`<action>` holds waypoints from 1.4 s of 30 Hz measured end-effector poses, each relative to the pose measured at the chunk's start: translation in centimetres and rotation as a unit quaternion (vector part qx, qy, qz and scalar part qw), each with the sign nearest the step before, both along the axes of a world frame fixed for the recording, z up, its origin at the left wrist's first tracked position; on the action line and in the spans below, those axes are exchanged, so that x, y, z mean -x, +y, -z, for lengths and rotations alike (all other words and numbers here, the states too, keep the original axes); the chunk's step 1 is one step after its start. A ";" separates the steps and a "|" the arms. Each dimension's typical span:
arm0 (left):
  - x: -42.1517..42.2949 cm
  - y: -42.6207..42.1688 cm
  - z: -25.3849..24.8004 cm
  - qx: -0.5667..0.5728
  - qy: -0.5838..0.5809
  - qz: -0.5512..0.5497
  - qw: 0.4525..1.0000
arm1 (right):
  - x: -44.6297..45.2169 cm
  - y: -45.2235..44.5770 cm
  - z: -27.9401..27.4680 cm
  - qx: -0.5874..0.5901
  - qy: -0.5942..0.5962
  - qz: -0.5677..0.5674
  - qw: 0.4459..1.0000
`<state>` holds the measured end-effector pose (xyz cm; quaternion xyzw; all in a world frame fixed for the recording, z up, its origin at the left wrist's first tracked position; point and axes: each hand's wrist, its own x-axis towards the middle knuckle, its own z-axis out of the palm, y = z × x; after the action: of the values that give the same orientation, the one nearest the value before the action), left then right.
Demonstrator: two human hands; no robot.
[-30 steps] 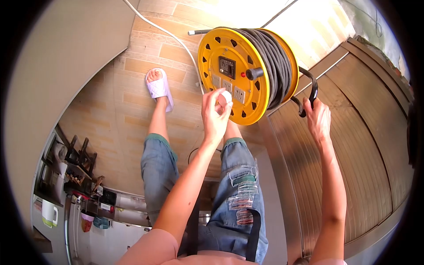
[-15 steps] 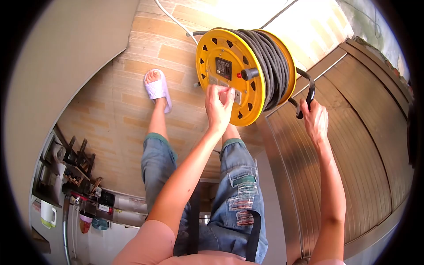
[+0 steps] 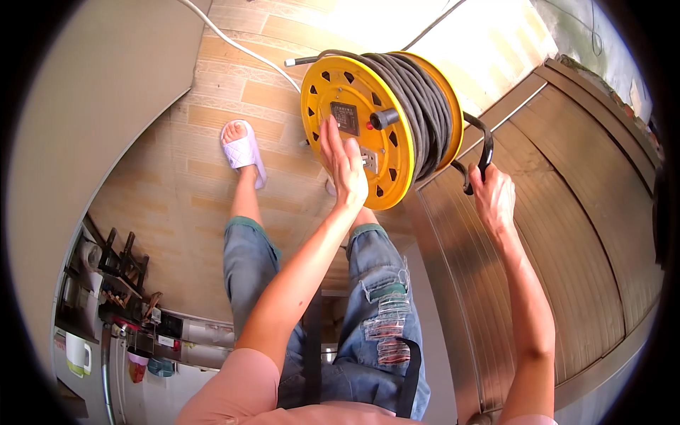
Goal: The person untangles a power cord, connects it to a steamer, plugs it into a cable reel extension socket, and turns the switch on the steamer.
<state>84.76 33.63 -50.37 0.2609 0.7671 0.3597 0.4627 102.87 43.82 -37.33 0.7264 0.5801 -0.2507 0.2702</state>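
Note:
A yellow cable reel (image 3: pixel 391 164) wound with dark grey cable (image 3: pixel 418 106) stands tilted in front of me, its face with sockets (image 3: pixel 370 160) and a black label turned to the left. Against the lower part of that face is my left hand (image 3: pixel 345 170), its fingers stretched out and hiding some of the sockets. No held object shows in it. My right hand (image 3: pixel 494 195) is wrapped round the black handle (image 3: pixel 487 145) on the reel's right side. A black crank knob (image 3: pixel 384 118) sticks out from the face.
A white cable (image 3: pixel 241 47) crosses the tiled floor (image 3: pixel 269 95) at the upper left. Ribbed brown metal panels (image 3: pixel 559 212) are on the right. My foot in a lilac slipper (image 3: pixel 243 150) is left of the reel. Shelves with kitchen things (image 3: pixel 127 283) stand at the lower left.
My left hand has gone from a pinch, earlier round a small white round thing, to stretched fingers at the reel's face. The reel and my right hand have shifted slightly left and down in view.

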 end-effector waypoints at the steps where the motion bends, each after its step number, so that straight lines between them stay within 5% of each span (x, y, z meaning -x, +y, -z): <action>1: -0.2 0.0 -0.1 0.009 -0.003 -0.004 1.000 | -0.1 0.0 0.0 0.001 0.000 0.001 1.000; 11: -0.1 0.6 -0.8 0.047 0.073 0.067 0.994 | -0.2 0.2 0.0 0.019 0.024 0.021 0.999; 17: 2.7 0.3 0.0 0.059 -0.183 -0.022 0.981 | -1.5 -0.2 1.3 0.001 0.197 0.141 0.970; 20: 3.3 0.3 0.0 0.069 -0.202 -0.004 0.977 | -0.9 -2.9 2.8 -0.087 0.295 0.259 0.916; 22: 3.7 0.4 0.2 0.046 -0.137 0.052 0.988 | 0.3 -3.9 4.0 -0.142 0.418 0.362 0.821; 24: 4.5 0.6 0.7 -0.008 -0.044 0.120 0.992 | 0.8 -4.3 3.5 -0.091 0.448 0.399 0.795; 26: 4.7 0.0 1.0 -0.004 -0.087 0.047 0.995 | 2.2 -4.7 3.2 -0.058 0.483 0.434 0.758; 32: 4.5 -0.4 1.2 0.044 -0.095 -0.047 0.993 | 4.6 -4.2 2.3 -0.062 0.436 0.455 0.774; 37: 4.5 0.7 1.2 0.023 -0.029 0.063 0.997 | 3.7 -3.9 2.4 -0.068 0.424 0.458 0.779; 42: 3.0 0.9 1.0 0.038 -0.082 0.003 0.996 | 2.4 -3.5 2.9 -0.083 0.407 0.454 0.788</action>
<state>81.72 34.49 -51.42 0.2146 0.7389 0.3492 0.5348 100.45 40.31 -40.28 0.7564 0.2583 -0.5678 -0.1971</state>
